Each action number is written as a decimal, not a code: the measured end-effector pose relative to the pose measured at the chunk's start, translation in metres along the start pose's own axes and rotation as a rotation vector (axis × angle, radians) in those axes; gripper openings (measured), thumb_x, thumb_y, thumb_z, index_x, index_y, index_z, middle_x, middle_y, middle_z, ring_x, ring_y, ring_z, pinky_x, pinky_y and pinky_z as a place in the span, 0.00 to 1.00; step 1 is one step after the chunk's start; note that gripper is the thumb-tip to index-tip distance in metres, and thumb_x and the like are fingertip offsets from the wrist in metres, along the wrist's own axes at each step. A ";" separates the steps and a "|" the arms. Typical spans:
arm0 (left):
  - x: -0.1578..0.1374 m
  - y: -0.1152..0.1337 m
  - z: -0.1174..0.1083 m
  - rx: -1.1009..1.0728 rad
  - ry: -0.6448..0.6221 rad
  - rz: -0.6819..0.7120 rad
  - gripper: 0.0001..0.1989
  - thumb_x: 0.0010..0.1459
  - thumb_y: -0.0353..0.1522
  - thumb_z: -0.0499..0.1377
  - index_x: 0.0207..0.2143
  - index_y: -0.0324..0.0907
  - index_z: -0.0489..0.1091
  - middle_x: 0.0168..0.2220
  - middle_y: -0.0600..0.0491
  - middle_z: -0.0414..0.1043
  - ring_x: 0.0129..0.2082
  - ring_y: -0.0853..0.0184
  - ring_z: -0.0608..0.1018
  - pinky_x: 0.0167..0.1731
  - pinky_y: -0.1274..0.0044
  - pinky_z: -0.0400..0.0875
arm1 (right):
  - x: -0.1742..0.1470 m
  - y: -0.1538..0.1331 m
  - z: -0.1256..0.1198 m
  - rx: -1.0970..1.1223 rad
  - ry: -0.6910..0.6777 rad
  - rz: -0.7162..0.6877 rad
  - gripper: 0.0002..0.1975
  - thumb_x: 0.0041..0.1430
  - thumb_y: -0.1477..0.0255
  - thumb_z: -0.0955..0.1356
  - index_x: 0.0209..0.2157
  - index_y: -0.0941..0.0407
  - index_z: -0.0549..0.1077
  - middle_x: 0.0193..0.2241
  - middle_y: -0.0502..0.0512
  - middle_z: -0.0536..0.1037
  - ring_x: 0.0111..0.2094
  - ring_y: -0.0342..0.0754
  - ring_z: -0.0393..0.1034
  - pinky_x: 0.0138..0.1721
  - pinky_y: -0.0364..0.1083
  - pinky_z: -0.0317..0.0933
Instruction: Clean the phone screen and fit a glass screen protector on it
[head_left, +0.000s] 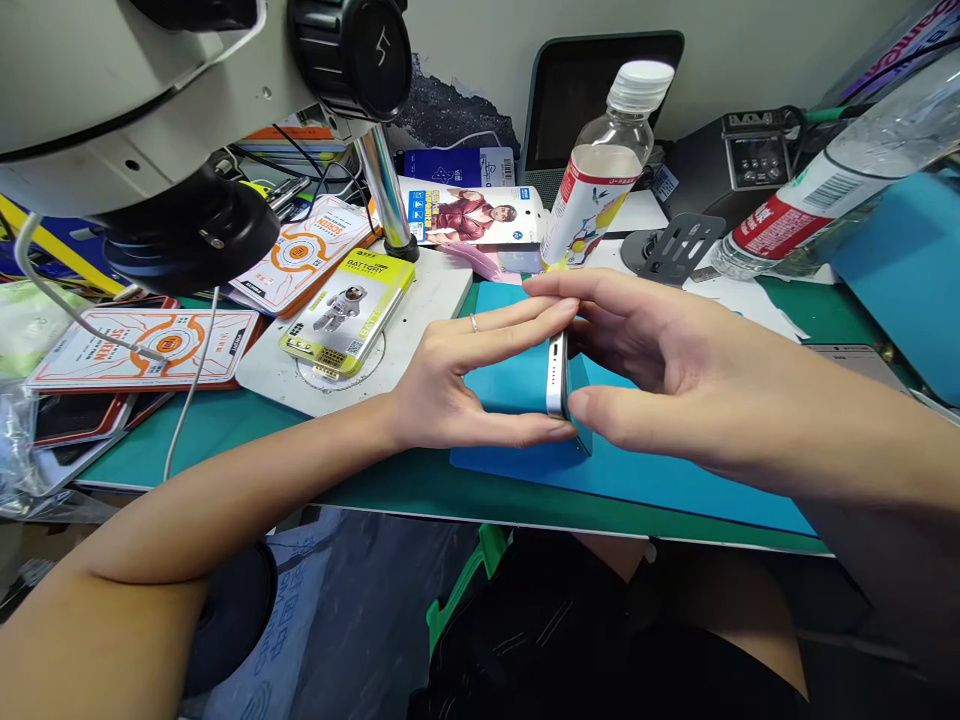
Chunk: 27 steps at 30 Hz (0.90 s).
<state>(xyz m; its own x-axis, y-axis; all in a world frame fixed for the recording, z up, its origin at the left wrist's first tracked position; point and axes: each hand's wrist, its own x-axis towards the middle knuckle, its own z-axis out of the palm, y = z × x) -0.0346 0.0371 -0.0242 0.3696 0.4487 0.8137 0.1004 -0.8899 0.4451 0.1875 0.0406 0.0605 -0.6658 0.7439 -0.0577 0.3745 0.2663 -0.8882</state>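
Note:
A smartphone (556, 377) with a silver edge stands on its side over the blue mat (637, 478); its bottom end, with charging port and speaker holes, faces left. My left hand (480, 375), a ring on one finger, has fingertips at the phone's far edge and the thumb at its near edge. From the right, my right hand (652, 370) holds the phone too, its thumb by the near lower edge and its fingers at the far side. The phone's faces are mostly hidden.
A microscope (180, 130) overhangs the left, its post on a white base (435, 290). A yellow battery box (349, 312) lies there, screen boxes (146, 345) beside it. Two bottles, one upright (600, 170) and one tilted (817, 200), stand behind, near a phone stand (679, 248).

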 end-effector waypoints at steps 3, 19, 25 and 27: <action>0.000 0.000 0.000 0.016 0.000 0.000 0.39 0.58 0.45 0.71 0.69 0.53 0.63 0.65 0.51 0.71 0.61 0.51 0.78 0.62 0.61 0.77 | 0.001 0.000 0.000 -0.022 -0.002 0.012 0.45 0.54 0.65 0.76 0.71 0.37 0.60 0.68 0.48 0.70 0.66 0.67 0.66 0.64 0.62 0.65; -0.001 0.000 0.002 0.014 0.017 0.003 0.41 0.57 0.43 0.72 0.70 0.53 0.63 0.65 0.51 0.72 0.62 0.50 0.77 0.63 0.58 0.76 | 0.001 -0.003 -0.002 -0.013 -0.002 0.020 0.42 0.54 0.65 0.76 0.69 0.39 0.65 0.65 0.50 0.73 0.65 0.68 0.67 0.63 0.63 0.67; -0.003 0.000 0.002 0.025 0.018 -0.015 0.40 0.58 0.45 0.71 0.70 0.54 0.63 0.64 0.52 0.72 0.62 0.50 0.77 0.64 0.57 0.75 | 0.001 -0.004 -0.002 0.006 -0.007 0.002 0.38 0.53 0.68 0.76 0.66 0.38 0.69 0.64 0.47 0.74 0.65 0.68 0.66 0.62 0.61 0.68; -0.003 0.000 0.002 0.031 0.025 -0.021 0.39 0.57 0.46 0.71 0.69 0.53 0.64 0.63 0.51 0.73 0.62 0.51 0.78 0.63 0.58 0.76 | 0.001 -0.004 -0.003 0.000 -0.007 -0.003 0.37 0.54 0.68 0.76 0.65 0.38 0.69 0.64 0.47 0.74 0.65 0.68 0.67 0.62 0.61 0.69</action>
<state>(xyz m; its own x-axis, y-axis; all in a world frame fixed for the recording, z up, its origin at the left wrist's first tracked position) -0.0338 0.0360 -0.0271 0.3439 0.4692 0.8134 0.1372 -0.8820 0.4508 0.1868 0.0418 0.0654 -0.6714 0.7389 -0.0580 0.3721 0.2684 -0.8885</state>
